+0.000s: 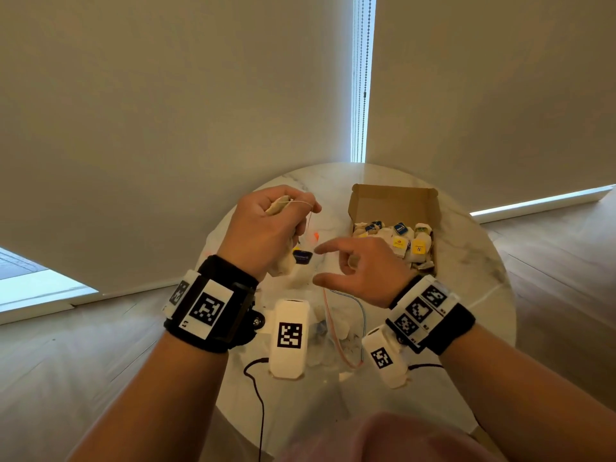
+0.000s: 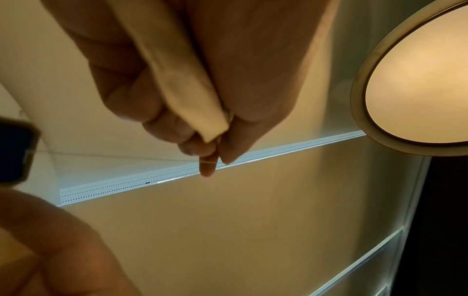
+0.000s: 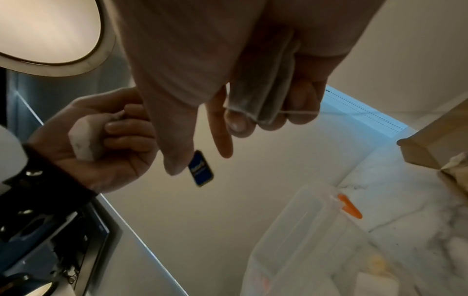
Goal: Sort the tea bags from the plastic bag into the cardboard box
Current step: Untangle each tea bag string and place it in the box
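**Operator:** My left hand (image 1: 263, 228) is fisted around a soft, cream-white paper tea bag (image 2: 187, 88), thumb pressed against the curled fingers, and the bag's thin white string (image 1: 301, 203) loops over my extended index finger. Its dark blue rectangular paper tag (image 3: 201, 169) dangles below on that string.

**Observer:** And your right?

**Operator:** My right hand (image 1: 358, 268) has thumb and index finger apart, reaching at the tag. The wrist view shows the lower fingers curled around another pale tea bag (image 3: 263, 84) tucked in the palm.

**Observer:** So which step is this?

**Operator:** I judge I'm tidying the string before dropping the bags. Next I need to catch the swinging tag, then carry both bags right and forward to the open brown cardboard box (image 1: 393, 198), which already holds several tea bags with yellow and blue tags.

**Observer:** Pose?

**Operator:** Both hands are raised above the round white marble table (image 1: 473, 261), left higher, knuckles up. The clear plastic zip bag (image 3: 303, 230) with its orange slider lies on the table beneath them, left of the box.
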The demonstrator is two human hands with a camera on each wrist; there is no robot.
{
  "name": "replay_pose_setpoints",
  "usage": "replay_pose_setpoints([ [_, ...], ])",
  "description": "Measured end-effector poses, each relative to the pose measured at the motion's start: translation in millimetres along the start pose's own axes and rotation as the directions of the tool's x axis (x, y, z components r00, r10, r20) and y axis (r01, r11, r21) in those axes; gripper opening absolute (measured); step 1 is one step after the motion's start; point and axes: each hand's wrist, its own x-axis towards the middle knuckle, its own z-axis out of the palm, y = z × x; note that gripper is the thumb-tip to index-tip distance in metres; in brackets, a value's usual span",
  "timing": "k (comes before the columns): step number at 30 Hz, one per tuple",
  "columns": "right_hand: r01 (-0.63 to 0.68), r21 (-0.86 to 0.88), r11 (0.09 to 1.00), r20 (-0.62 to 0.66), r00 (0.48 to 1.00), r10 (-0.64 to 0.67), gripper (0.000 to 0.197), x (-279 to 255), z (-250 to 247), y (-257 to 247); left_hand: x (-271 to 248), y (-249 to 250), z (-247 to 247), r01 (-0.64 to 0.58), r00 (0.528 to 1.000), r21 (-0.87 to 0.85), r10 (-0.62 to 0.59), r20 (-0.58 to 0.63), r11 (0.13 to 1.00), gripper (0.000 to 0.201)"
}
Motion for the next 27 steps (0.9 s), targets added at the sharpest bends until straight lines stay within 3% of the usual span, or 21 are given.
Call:
replay_pose_setpoints([
  [2, 0.003, -0.017, 1.000, 0.006, 1.000, -0.003, 0.046, 3, 5, -3, 1, 0, -1, -0.009, 1.000, 0.009, 0.009, -0.003, 1.000, 0.022],
  [5, 0.042, -0.012, 0.999, -0.035, 0.999, -0.042, 0.031, 5, 7, -2, 1, -4, -4, -0.001, 1.000, 0.033, 0.002, -0.023, 0.999, 0.019],
  [7, 0.020, 0.104, 0.994, -0.057, 0.998, -0.014, 0.022, 3, 3, 1, -1, -9, -7, 0.022, 1.000, 0.046, -0.021, -0.021, 0.999, 0.016],
  [10, -0.037, 0.320, 0.947, -0.051, 0.997, 0.056, 0.035, 0, -7, 4, -4, -21, -12, 0.084, 0.996, 0.023, -0.085, 0.037, 0.996, 0.019],
  [13, -0.062, 0.374, 0.925, -0.043, 0.996, 0.084, 0.038, -3, -14, 8, -8, -26, -12, 0.137, 0.986, -0.065, -0.130, 0.104, 0.988, 0.018],
  [19, -0.021, 0.368, 0.929, -0.036, 0.999, 0.037, 0.048, -7, -20, 4, -5, -47, -7, 0.162, 0.982, 0.111, -0.148, -0.119, 0.981, 0.017],
  [23, 0.004, 0.488, 0.873, -0.056, 0.998, 0.027, 0.047, -8, -22, 0, -2, -57, -6, 0.172, 0.980, 0.103, -0.160, -0.115, 0.980, 0.002],
  [27, 0.025, 0.504, 0.863, -0.079, 0.997, 0.017, 0.048, -7, -26, -3, -3, -56, -3, 0.124, 0.989, 0.072, -0.117, -0.089, 0.990, 0.010],
])
